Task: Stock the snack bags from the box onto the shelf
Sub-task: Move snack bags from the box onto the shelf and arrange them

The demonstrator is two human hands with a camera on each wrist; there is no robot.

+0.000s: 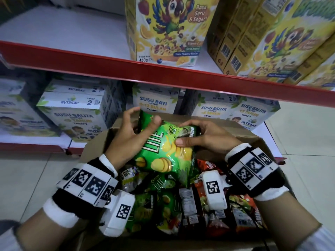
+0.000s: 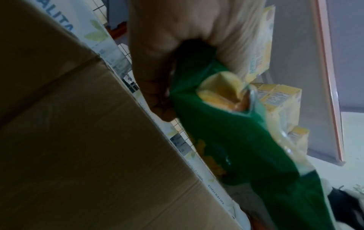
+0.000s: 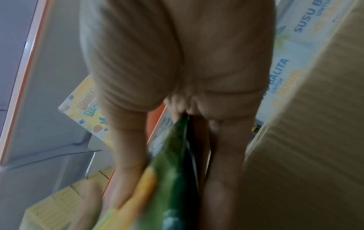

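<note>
Pale tiled floor (image 1: 299,127) lies beneath red-edged shop shelving (image 1: 126,67) stacked with cereal cartons (image 1: 168,29) and milk-powder cartons (image 1: 76,113).

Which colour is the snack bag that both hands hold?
Green, with yellow chips printed on it; the snack bag shows best in the head view.

The right hand (image 3: 177,77) filled the frame, thumb and fingers pinching a glossy green-and-yellow snack bag (image 3: 169,179). A brown cardboard box wall (image 3: 307,155) stood just right of it, pale milk cartons (image 3: 285,65) beyond, and a yellow cereal box (image 3: 82,112) to the left.
</note>
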